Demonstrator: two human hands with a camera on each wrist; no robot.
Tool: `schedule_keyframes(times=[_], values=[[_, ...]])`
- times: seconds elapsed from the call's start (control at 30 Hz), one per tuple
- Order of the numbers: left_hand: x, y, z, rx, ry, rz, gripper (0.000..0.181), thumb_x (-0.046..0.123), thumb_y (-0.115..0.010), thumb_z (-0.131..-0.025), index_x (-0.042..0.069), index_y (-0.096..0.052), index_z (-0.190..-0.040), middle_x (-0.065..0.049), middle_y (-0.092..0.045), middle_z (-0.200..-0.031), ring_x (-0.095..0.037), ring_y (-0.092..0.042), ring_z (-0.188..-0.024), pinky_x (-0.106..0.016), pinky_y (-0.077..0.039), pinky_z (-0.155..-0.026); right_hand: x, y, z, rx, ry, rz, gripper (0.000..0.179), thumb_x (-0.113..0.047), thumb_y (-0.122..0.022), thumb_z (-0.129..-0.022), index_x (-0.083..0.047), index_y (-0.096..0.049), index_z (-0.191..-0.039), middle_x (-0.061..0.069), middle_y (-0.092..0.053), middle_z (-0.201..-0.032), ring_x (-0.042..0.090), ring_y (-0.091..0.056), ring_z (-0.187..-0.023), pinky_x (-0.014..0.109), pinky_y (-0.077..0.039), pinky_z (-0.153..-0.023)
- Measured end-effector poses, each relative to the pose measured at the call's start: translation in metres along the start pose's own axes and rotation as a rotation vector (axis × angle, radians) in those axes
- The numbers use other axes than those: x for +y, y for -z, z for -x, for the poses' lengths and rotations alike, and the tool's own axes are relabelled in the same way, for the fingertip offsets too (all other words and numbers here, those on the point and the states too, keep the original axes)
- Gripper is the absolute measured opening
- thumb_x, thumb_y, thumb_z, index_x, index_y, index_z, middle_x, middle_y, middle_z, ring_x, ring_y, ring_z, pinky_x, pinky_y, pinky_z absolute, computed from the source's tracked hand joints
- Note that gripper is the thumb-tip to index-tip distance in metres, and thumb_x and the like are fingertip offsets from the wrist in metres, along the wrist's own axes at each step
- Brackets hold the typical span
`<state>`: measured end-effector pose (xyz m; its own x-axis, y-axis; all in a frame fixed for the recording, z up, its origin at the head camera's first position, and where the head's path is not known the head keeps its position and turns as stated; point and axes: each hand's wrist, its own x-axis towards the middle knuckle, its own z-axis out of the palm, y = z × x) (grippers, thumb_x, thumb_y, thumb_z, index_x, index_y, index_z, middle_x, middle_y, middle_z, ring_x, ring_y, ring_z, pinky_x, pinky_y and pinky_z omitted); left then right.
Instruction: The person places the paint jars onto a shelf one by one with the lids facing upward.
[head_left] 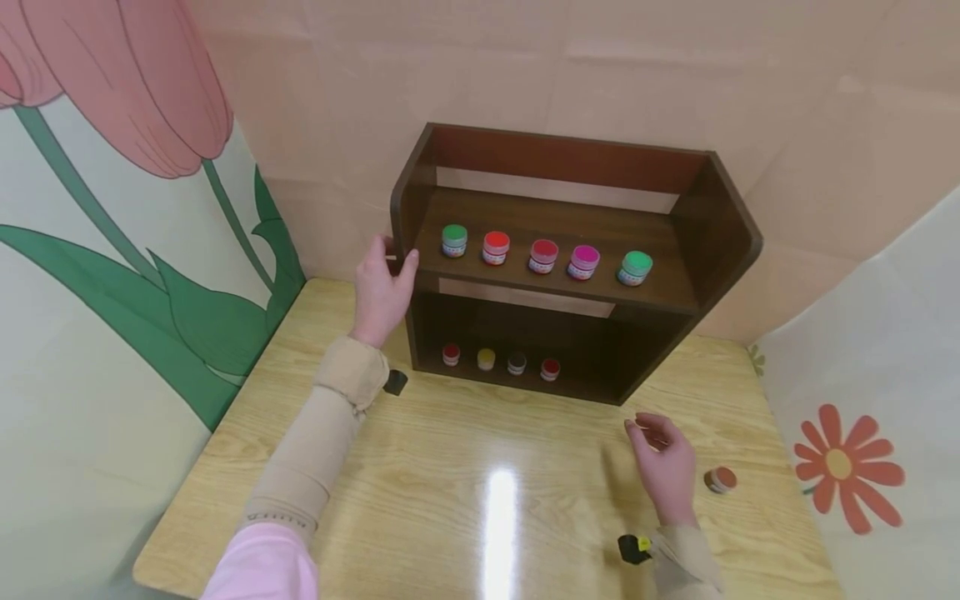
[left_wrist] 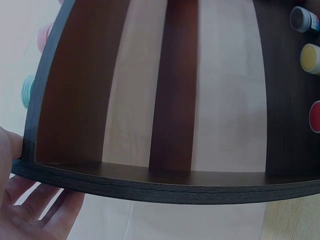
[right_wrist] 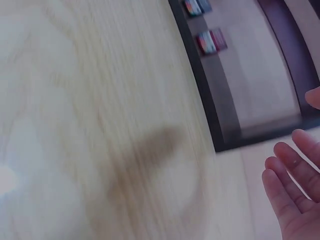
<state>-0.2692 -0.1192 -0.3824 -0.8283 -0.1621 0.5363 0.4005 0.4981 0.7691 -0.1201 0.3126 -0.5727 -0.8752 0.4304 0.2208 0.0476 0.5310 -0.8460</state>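
Observation:
A dark brown two-tier wooden shelf [head_left: 720, 225] stands at the back of the table. My left hand [head_left: 381, 287] grips its left side panel at middle-board height, thumb on the front and fingers round the outer face, as the left wrist view also shows. On the upper tier sits a row of small paint jars, from a green-lidded jar [head_left: 454, 240] to a mint-lidded jar [head_left: 635, 267]. Below them, a yellow-lidded jar [head_left: 486, 359] stands among red and dark ones. My right hand [head_left: 667, 462], fingers loosely bent and holding nothing, hovers before the shelf's lower right corner.
A brown-lidded jar [head_left: 721, 479] lies tilted on the wooden table [head_left: 450, 467], right of my right hand. Behind the shelf hangs a pinkish cloth [head_left: 525, 67]. Flower-printed panels flank the table, with a large tulip [head_left: 135, 75] at left and a red flower [head_left: 838, 463] at right.

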Motion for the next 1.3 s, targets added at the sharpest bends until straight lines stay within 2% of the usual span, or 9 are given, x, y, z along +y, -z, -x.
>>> schedule_keyframes(times=[0.13,0.3,0.5,0.7,0.83,0.97,1.1,1.17,1.3], values=[[0.001,0.0,0.0,-0.004,0.003,-0.002,0.026,0.022,-0.065,-0.1,-0.001,-0.056,-0.111,-0.017,-0.063,-0.101,-0.03,-0.067,-0.087,-0.042,-0.057,-0.075,0.007,0.018,0.005,0.038,-0.064,0.007,0.032,-0.03,-0.076,-0.094,-0.006,-0.073,-0.114,0.005,-0.072,-0.103,0.003,-0.062,-0.086,0.012,-0.047,-0.07],[0.003,0.0,0.0,-0.009,0.005,0.001,0.027,0.022,-0.065,-0.101,-0.001,-0.056,-0.111,-0.017,-0.064,-0.101,-0.03,-0.067,-0.088,-0.043,-0.057,-0.075,0.018,0.04,0.007,0.144,-0.096,0.025,0.032,-0.029,-0.076,-0.093,-0.005,-0.074,-0.114,0.002,-0.073,-0.104,-0.001,-0.062,-0.082,0.011,-0.046,-0.069],[0.002,0.0,0.0,-0.002,-0.004,0.006,0.026,0.02,-0.065,-0.1,-0.002,-0.057,-0.11,-0.018,-0.064,-0.1,-0.031,-0.067,-0.086,-0.043,-0.057,-0.074,0.029,0.067,0.005,0.273,-0.164,0.035,0.031,-0.027,-0.076,-0.093,-0.005,-0.074,-0.114,-0.013,-0.068,-0.093,-0.001,-0.06,-0.076,0.009,-0.045,-0.064],[0.0,-0.001,0.001,0.001,0.005,0.009,0.026,0.02,-0.065,-0.1,-0.002,-0.056,-0.11,-0.018,-0.064,-0.1,-0.031,-0.067,-0.086,-0.043,-0.057,-0.074,0.045,0.09,0.003,0.307,-0.252,0.015,0.029,-0.026,-0.074,-0.093,-0.011,-0.075,-0.117,-0.014,-0.066,-0.094,-0.004,-0.061,-0.077,0.009,-0.045,-0.062],[-0.001,0.0,0.001,0.004,0.007,0.005,0.025,0.02,-0.065,-0.1,-0.002,-0.057,-0.109,-0.017,-0.064,-0.1,-0.03,-0.067,-0.086,-0.042,-0.057,-0.074,0.048,0.102,0.002,0.309,-0.268,0.068,0.034,-0.023,-0.071,-0.093,-0.01,-0.073,-0.124,-0.005,-0.066,-0.106,-0.001,-0.058,-0.087,0.008,-0.042,-0.065],[0.0,0.001,0.0,0.006,-0.003,0.001,0.026,0.02,-0.065,-0.1,-0.002,-0.057,-0.11,-0.017,-0.064,-0.1,-0.031,-0.068,-0.087,-0.043,-0.057,-0.074,0.055,0.115,-0.001,0.243,-0.31,0.14,0.044,-0.024,-0.068,-0.094,-0.011,-0.066,-0.136,0.005,-0.061,-0.13,0.011,-0.054,-0.106,0.011,-0.039,-0.07],[0.0,0.0,0.0,0.007,-0.005,0.001,0.026,0.02,-0.065,-0.1,-0.002,-0.057,-0.11,-0.017,-0.064,-0.1,-0.031,-0.068,-0.087,-0.042,-0.057,-0.073,0.063,0.124,-0.003,0.116,-0.341,0.211,0.056,-0.028,-0.068,-0.095,-0.011,-0.055,-0.147,0.011,-0.051,-0.147,0.026,-0.049,-0.12,0.021,-0.038,-0.076],[-0.001,0.0,0.0,0.009,-0.007,-0.002,0.026,0.021,-0.065,-0.1,-0.002,-0.057,-0.109,-0.017,-0.064,-0.1,-0.031,-0.068,-0.087,-0.043,-0.057,-0.074,0.068,0.127,-0.005,0.036,-0.336,0.238,0.064,-0.034,-0.07,-0.096,-0.008,-0.049,-0.151,0.016,-0.047,-0.151,0.033,-0.046,-0.124,0.024,-0.037,-0.077],[-0.001,0.0,0.0,0.011,-0.011,-0.01,0.027,0.021,-0.065,-0.1,-0.002,-0.057,-0.109,-0.018,-0.064,-0.1,-0.031,-0.068,-0.087,-0.043,-0.057,-0.074,0.079,0.13,-0.008,-0.125,-0.32,0.261,0.076,-0.039,-0.07,-0.096,0.002,-0.04,-0.152,0.028,-0.042,-0.15,0.045,-0.047,-0.125,0.015,-0.04,-0.067]])
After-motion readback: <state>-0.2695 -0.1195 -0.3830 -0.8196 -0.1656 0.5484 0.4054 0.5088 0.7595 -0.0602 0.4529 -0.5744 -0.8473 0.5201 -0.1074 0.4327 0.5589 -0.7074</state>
